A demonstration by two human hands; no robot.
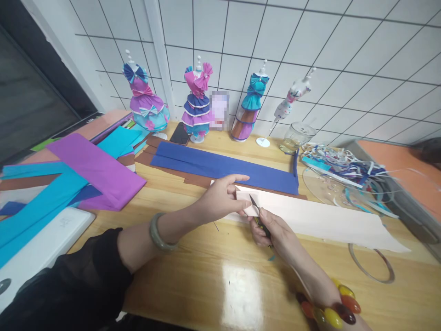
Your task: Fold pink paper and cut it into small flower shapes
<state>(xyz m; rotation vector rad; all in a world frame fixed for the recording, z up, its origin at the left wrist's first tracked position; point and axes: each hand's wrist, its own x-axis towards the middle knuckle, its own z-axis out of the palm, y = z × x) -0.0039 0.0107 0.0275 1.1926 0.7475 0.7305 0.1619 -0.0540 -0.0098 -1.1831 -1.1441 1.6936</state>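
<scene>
My left hand pinches a small folded piece of pale pink crepe paper between thumb and fingers. My right hand is closed around a pair of small dark scissors, whose blade tip lies against the folded piece. Most of the scissor handles are hidden in the palm. Below and beyond both hands a long pale strip of paper lies flat on the wooden table. Behind it a dark blue strip rests on brown paper.
Dressed miniature mannequins and a bare one stand along the tiled wall. Purple and turquoise papers are heaped at left. A glass jar, a pile of paper scraps and a ring are at right.
</scene>
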